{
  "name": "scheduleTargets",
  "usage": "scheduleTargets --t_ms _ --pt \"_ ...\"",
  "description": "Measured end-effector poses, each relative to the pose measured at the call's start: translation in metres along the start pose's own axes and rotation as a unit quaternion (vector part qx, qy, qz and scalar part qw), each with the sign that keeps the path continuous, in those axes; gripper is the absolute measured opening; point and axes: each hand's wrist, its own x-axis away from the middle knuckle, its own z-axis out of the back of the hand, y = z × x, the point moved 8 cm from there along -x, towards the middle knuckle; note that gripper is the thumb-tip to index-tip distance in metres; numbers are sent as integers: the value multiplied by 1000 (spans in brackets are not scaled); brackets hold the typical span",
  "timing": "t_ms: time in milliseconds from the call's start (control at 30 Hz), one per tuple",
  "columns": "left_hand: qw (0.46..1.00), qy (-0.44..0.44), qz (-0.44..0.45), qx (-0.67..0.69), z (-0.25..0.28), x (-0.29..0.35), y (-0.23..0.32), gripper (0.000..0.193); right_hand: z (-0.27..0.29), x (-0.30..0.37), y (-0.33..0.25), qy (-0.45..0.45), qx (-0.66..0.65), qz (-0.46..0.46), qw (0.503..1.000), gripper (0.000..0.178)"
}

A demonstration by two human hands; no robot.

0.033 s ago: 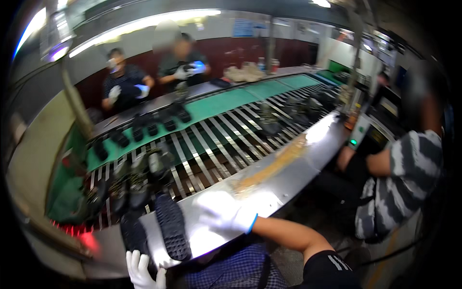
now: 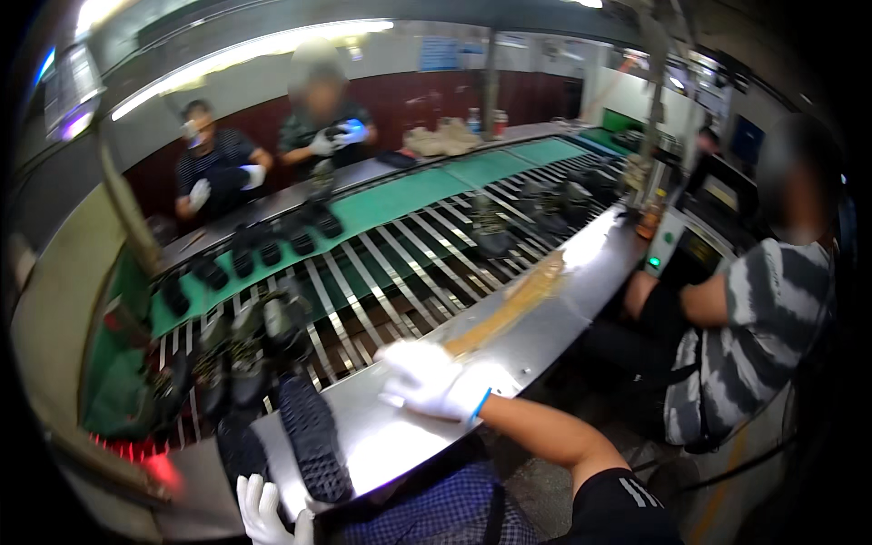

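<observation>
Note black lugged rubber sole [image 2: 313,436], running eleven-to-five, one o'clock from white-gloved left hand [image 2: 266,515], nearer than white-gloved right hand [image 2: 425,377]; can't tell either grip.

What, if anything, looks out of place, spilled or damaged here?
A yellow-brown streak runs along the metal ledge, just beyond the right gloved hand. It stands out against the shiny surface and could be residue or worn tape; the picture doesn't settle which. Nothing else plainly looks odd.

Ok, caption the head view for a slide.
Gloved left hand near black shoe soles, right hand over metal ledge, metal slats beyond.
</observation>
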Motion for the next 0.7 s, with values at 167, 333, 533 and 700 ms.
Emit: scheduleTargets --t_ms 167,333,533,700 --pt "950 -87 -118 275 -121 -162 75 82 154 144 300 187 174 -481 839 70" --pt "915 -244 -75 311 -299 -350 197 82 209 224 459 150 311 -555 757 78" --pt "887 -321 93 318 -477 -483 317 105 246 162 565 49 414 -467 779 86" --pt "883 -272 221 314 -558 -532 369 118 263 162 653 -84 376 -555 737 104"
